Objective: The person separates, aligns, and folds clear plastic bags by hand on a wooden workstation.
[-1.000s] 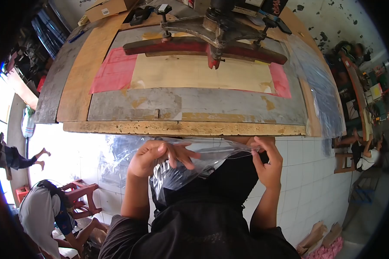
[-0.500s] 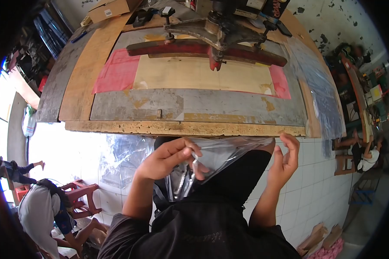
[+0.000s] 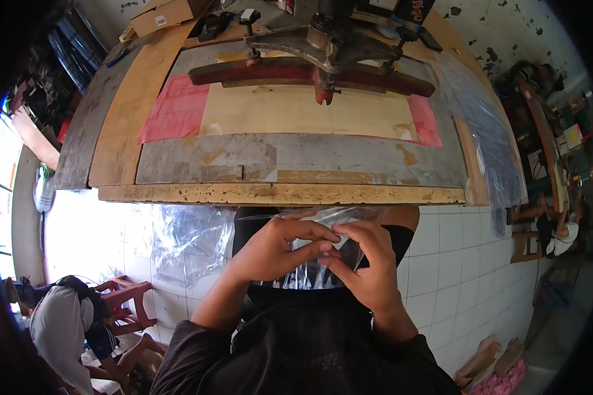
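Note:
A clear plastic sheet [image 3: 310, 276] lies over my lap, crinkled and shiny, below the bench's front edge. My left hand [image 3: 270, 249] has thumb and fingers drawn together at the plastic. Opposite it, my right hand [image 3: 369, 260] is also in a pinch, its fingertips almost meeting the left ones. Both hands appear to grip the film between them, though the exact edge they hold is hard to see.
Ahead is a workbench [image 3: 204, 193] with a yellow-and-pink covered plate [image 3: 303, 112] under a press with a red bar [image 3: 257, 71]. More clear plastic hangs at the left [image 3: 188, 240] and over the right bench edge [image 3: 491, 145]. People sit beside a red stool [image 3: 125, 303] and far right.
My right hand has moved left and down from the far end of the plastic to meet my left hand. The plastic, stretched between them before, now lies gathered lower across my lap.

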The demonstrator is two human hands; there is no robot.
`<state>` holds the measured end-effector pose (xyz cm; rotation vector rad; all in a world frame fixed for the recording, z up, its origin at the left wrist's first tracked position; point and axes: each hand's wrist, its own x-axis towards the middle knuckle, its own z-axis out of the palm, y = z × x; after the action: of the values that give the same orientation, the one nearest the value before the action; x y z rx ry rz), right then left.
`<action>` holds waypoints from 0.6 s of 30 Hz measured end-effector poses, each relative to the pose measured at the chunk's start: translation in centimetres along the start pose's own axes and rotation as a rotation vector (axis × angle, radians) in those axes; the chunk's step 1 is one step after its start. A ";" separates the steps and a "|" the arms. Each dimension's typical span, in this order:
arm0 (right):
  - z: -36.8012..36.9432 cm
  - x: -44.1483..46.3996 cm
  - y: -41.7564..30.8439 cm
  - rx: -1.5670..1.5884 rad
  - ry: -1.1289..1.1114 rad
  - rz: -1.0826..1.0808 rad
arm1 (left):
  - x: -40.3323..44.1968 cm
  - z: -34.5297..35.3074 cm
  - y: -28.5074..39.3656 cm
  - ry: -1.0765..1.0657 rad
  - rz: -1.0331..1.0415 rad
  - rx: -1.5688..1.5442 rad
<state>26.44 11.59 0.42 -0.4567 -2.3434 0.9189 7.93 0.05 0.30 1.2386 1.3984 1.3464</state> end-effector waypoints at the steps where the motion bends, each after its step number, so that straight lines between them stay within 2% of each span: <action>1: 0.0 -0.1 0.2 -0.028 -0.008 -0.013 | 0.1 0.1 -0.2 -0.002 0.000 -0.001; 7: -0.1 0.5 0.2 0.029 0.092 -0.046 | 0.5 0.6 -1.1 0.054 0.246 0.273; 14: -0.2 1.2 0.8 -0.016 0.089 -0.128 | 0.2 0.6 -1.2 0.013 0.241 0.318; 16: -0.1 1.4 0.9 0.023 0.076 -0.112 | 0.3 0.6 -0.9 0.064 0.360 0.425; 18: 0.0 1.2 0.8 0.033 0.068 -0.088 | -0.1 0.6 -1.1 0.072 0.356 0.471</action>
<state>25.61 12.82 0.33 -0.3625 -2.2647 0.8857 8.43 0.13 -0.87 1.8327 1.6628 1.3437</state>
